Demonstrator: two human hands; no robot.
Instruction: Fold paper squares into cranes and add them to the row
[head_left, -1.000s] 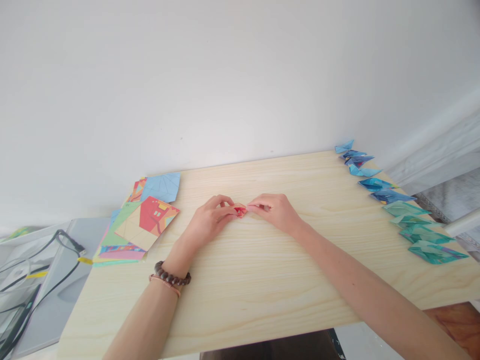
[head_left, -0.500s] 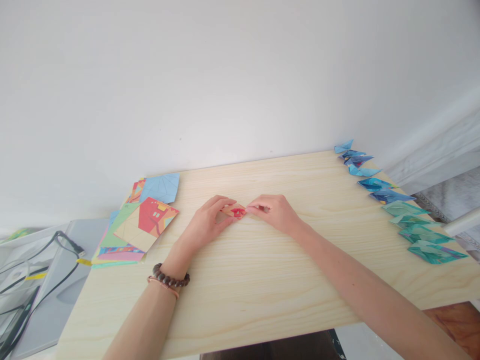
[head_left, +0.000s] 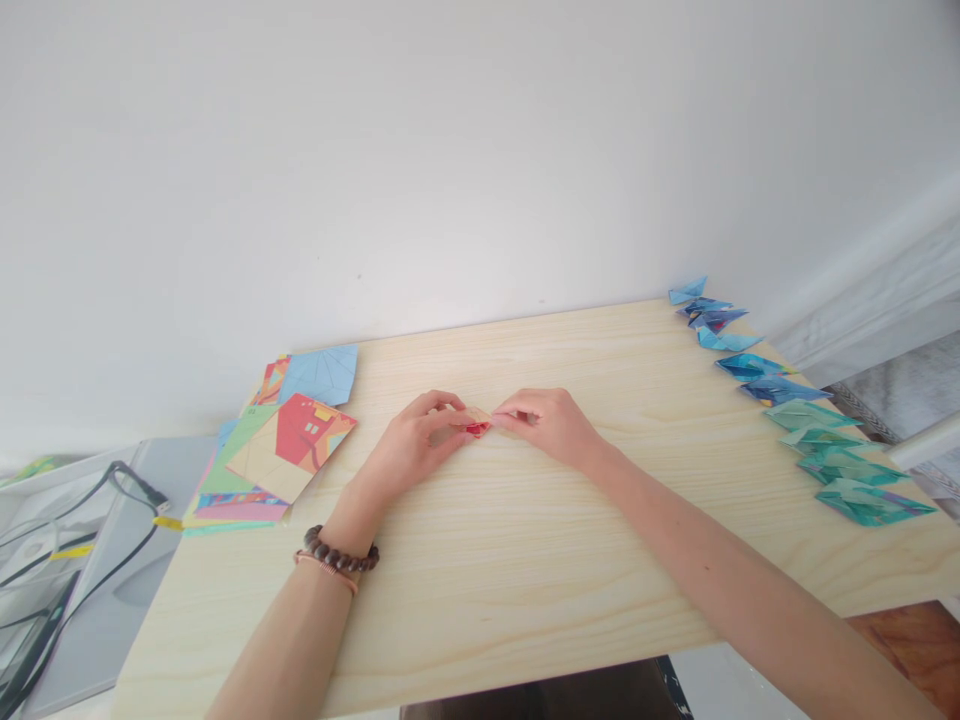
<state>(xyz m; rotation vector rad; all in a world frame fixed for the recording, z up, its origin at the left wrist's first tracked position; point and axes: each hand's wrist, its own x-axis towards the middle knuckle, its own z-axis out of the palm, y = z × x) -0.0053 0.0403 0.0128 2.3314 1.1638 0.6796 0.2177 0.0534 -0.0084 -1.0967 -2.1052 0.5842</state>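
Observation:
A small folded paper piece (head_left: 475, 423), red and tan, lies at the middle of the pale wooden table (head_left: 525, 560). My left hand (head_left: 415, 448) pinches its left side with curled fingers. My right hand (head_left: 547, 424) pinches its right end, fingers pressed together. Most of the paper is hidden between the fingertips. A dark bead bracelet (head_left: 339, 554) sits on my left wrist.
A stack of colourful square paper sheets (head_left: 285, 440) lies at the table's left edge. Several folded blue and teal paper pieces (head_left: 795, 410) run in a row along the right edge. Left of the table sits a grey surface with black cables (head_left: 67, 560). A white wall stands behind.
My left fingers have closed further over the paper, so less of the red shows. Both hands stay in the same spot.

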